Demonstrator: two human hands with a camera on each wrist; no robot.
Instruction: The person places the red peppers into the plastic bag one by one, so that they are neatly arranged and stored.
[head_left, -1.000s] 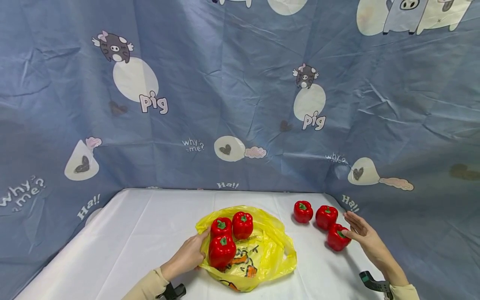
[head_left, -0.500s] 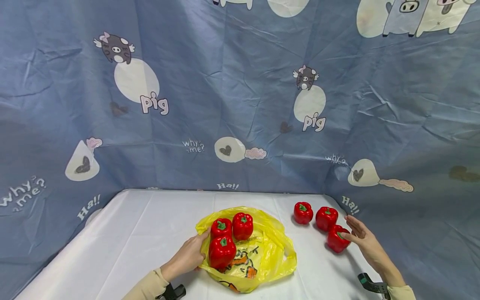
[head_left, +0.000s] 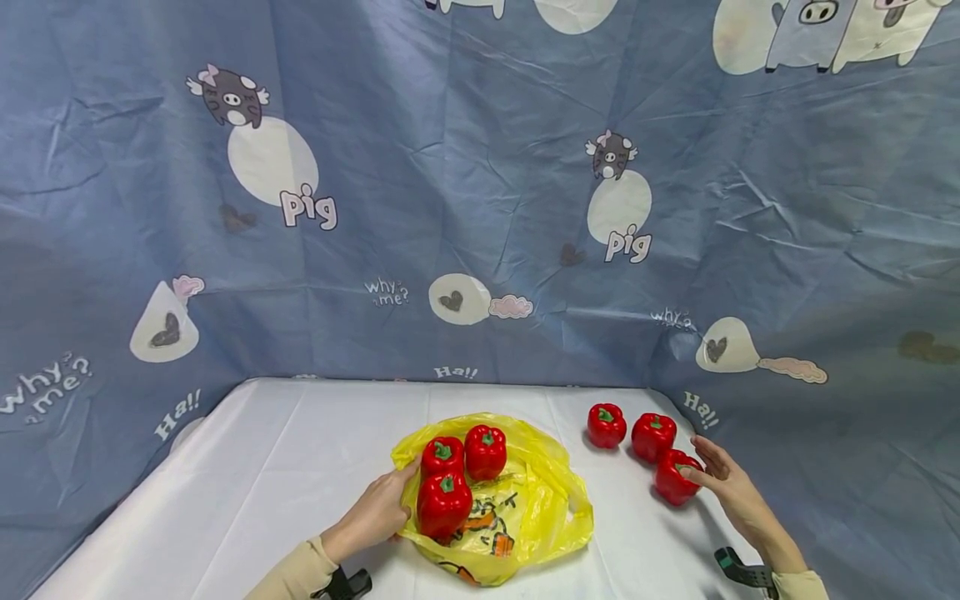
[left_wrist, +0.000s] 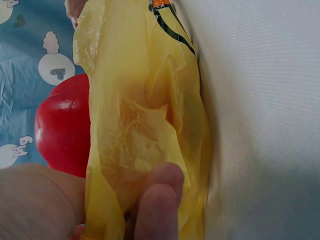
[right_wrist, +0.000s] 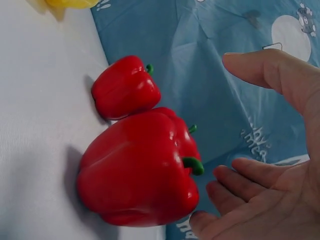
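Observation:
My left hand [head_left: 377, 507] grips the left rim of a yellow plastic bag [head_left: 543, 508], with the bag wall between thumb and fingers [left_wrist: 159, 207] in the left wrist view. Inside the bag stand three red bell peppers, the nearest bell pepper [head_left: 444, 505] beside that hand. On the right, my right hand [head_left: 738, 492] is spread around the far side of another red bell pepper [right_wrist: 135, 172], fingers apart and thumb raised over its green stem. In the right wrist view a gap shows between the thumb and the pepper.
Two more red bell peppers stand behind the one at my right hand: one pepper [head_left: 653, 437] close to it, the other pepper [head_left: 606, 426] farther left. A white table [head_left: 300, 450] lies beneath everything. Blue printed cloth [head_left: 480, 208] hangs along the back and sides.
My right hand has shifted slightly left and down, closer over the nearest loose pepper. My left hand and the bag stay where they were.

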